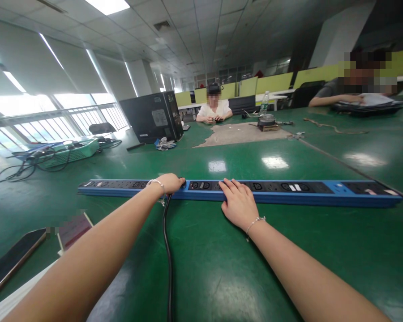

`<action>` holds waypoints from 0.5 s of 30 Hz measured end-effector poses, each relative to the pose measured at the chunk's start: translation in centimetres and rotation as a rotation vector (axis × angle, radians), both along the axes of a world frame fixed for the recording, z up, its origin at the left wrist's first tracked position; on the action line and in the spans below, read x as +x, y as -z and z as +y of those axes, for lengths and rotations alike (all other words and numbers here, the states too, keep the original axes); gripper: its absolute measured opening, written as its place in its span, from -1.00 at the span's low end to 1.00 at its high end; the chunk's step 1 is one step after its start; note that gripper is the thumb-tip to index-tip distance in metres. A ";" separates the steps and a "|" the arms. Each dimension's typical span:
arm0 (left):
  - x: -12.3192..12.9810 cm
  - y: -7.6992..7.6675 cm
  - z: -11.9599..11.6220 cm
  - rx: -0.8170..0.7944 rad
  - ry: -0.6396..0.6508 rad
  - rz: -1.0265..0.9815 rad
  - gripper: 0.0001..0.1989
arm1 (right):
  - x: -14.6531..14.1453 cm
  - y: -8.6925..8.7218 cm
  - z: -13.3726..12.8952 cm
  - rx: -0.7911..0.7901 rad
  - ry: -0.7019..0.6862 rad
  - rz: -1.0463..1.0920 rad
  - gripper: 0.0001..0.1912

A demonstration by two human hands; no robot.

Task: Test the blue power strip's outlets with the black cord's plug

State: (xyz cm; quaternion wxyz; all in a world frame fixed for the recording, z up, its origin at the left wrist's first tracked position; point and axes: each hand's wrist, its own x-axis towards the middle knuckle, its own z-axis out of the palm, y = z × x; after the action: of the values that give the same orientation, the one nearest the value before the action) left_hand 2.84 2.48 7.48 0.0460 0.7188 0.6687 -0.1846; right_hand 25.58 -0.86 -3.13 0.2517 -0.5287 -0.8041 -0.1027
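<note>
A long blue power strip with black socket panels lies crosswise on the green table. My left hand is closed around the end of a black cable, right at the strip's middle-left sockets; the hand hides the plug end, so I cannot tell how far it sits in a socket. From there the cable runs down toward the table's near edge. My right hand rests on the strip right of centre, fingers spread over its top and the thumb at its near side.
At the left are a green basket of cables, a phone and a dark red booklet. A black computer case, gloves and a bottle stand farther back. Two people sit across the table.
</note>
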 end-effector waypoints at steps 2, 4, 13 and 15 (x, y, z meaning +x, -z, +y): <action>0.3 0.1 0.3 -0.005 -0.027 -0.001 -0.39 | 0.0 0.0 0.0 0.006 -0.002 0.001 -0.43; 0.7 0.1 0.6 0.001 -0.054 -0.006 -0.39 | 0.1 0.0 0.0 0.012 -0.007 0.006 -0.43; 1.3 1.3 -1.0 0.103 -0.143 0.024 -0.34 | 0.4 -0.4 0.3 -0.022 -0.034 0.143 -0.48; 1.0 1.7 -1.1 0.094 -0.129 0.021 -0.31 | 0.8 -0.6 0.5 -0.025 0.019 0.154 -0.48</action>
State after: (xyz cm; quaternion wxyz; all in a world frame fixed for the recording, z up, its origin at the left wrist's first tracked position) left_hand 3.81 1.37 5.80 0.0170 0.6736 0.7221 -0.1570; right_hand 26.36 -0.39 -2.56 0.3053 -0.5458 -0.7784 -0.0542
